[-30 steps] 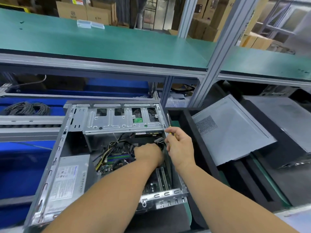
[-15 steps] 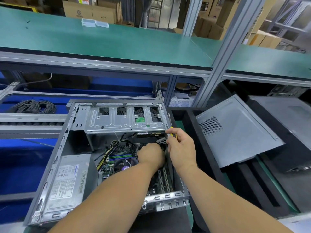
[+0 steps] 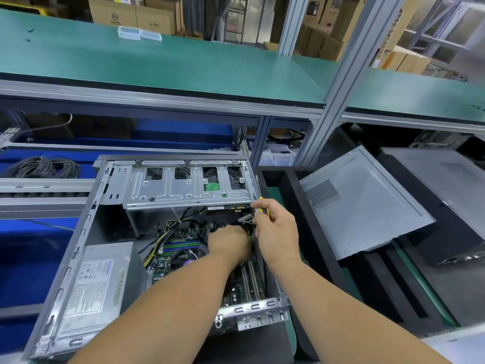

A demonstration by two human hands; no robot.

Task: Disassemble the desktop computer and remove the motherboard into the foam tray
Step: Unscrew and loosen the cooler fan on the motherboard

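An open desktop case (image 3: 78, 232) lies flat in front of me, with its drive cage (image 3: 183, 187) at the far end and the power supply (image 3: 94, 285) at the near left. The green motherboard (image 3: 178, 245) sits inside among yellow and black cables. My left hand (image 3: 228, 243) reaches down into the case near the right wall, fingers curled and hidden among the cables. My right hand (image 3: 275, 227) is beside it at the case's right edge and grips a yellow-handled screwdriver (image 3: 259, 203) with its shaft pointing up. The black foam tray (image 3: 301, 206) lies to the right.
A removed grey side panel (image 3: 367, 206) leans across the foam tray, with another dark case (image 3: 446, 193) further right. A coil of black cable (image 3: 42, 166) lies at the left. A green shelf (image 3: 157, 61) on an aluminium frame overhangs the far side.
Both hands stay at the same spot in the case's right side; only the view has shifted a little. The left hand's fingers work slightly among the cables.
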